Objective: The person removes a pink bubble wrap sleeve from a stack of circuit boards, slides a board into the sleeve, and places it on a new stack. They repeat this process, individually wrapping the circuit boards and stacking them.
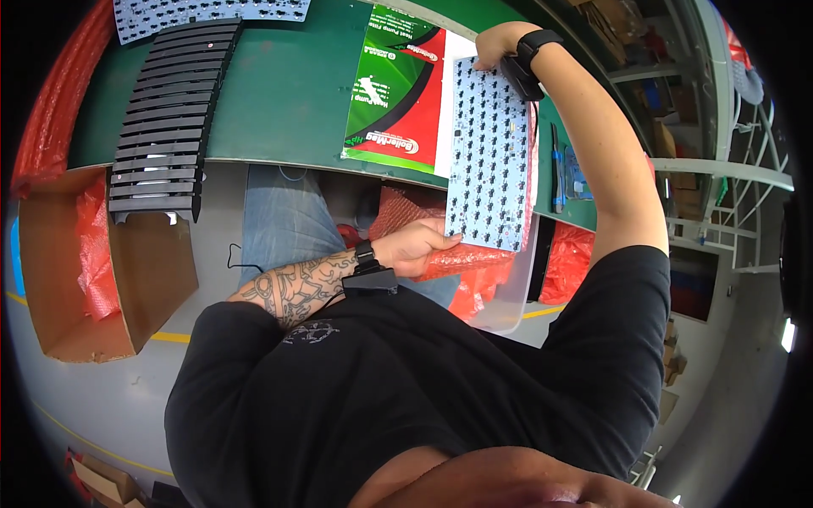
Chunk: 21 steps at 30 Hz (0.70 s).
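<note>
A pale blue-white circuit board (489, 161), dotted with rows of small black parts, stands lengthwise at the table's front edge. My left hand (415, 245) grips its near end, thumb on top. At the far end my right hand (501, 44) holds the board's top edge; its fingers are partly hidden. Red bubble wrap (474, 261) lies under the board and shows along its near and right edges. Beside the board is a green and red printed carton (394, 102), with a white surface between them.
On the green table (284, 93) a row of black slatted pieces (165, 118) overhangs the front edge. Another dotted board (212, 10) lies at the far left. A cardboard box (152, 271) with red wrap stands below; a translucent bin (508, 305) is under the right side. Blue-handled tool (558, 173) lies right.
</note>
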Each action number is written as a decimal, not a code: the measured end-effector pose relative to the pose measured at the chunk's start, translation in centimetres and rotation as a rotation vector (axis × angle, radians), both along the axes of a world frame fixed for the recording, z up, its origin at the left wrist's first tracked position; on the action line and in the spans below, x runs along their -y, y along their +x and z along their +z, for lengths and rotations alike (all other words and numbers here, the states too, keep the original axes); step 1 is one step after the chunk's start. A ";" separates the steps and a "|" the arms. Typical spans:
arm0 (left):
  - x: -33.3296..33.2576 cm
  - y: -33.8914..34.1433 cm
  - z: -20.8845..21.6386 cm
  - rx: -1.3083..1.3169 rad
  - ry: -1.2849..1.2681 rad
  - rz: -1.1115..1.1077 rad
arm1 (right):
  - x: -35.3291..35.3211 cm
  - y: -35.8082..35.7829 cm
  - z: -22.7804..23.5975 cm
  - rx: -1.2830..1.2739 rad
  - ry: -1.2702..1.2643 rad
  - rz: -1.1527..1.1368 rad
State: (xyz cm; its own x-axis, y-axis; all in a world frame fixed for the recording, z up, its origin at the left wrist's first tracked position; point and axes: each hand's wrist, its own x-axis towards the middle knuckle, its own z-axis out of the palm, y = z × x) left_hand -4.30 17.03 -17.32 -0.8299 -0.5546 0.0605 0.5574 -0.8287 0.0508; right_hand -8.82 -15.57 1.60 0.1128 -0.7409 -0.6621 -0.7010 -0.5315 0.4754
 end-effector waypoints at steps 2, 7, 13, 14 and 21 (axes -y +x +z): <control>0.0 0.3 1.0 0.053 -0.021 0.052 | -0.2 -0.1 0.9 0.012 -0.007 0.019; 0.6 0.8 3.3 0.302 -0.207 0.327 | -1.5 -1.4 8.1 0.318 -0.058 -0.011; 1.2 0.2 3.3 0.692 -0.374 0.543 | -5.7 -4.6 13.7 0.753 -0.188 0.079; 0.9 -0.2 3.3 0.734 -0.364 0.584 | -6.2 -5.4 14.0 0.809 -0.192 0.115; 0.1 -1.5 2.5 0.979 -0.385 0.726 | -13.3 -6.3 16.6 0.974 -0.192 0.232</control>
State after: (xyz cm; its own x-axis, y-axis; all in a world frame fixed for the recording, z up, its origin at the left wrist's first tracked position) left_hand -5.75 16.96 -14.82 -0.1343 -0.9804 -0.1444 0.4682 -0.1912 0.8627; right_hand -15.08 -2.24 18.22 0.6934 -0.7164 -0.0778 -0.7182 -0.6784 -0.1548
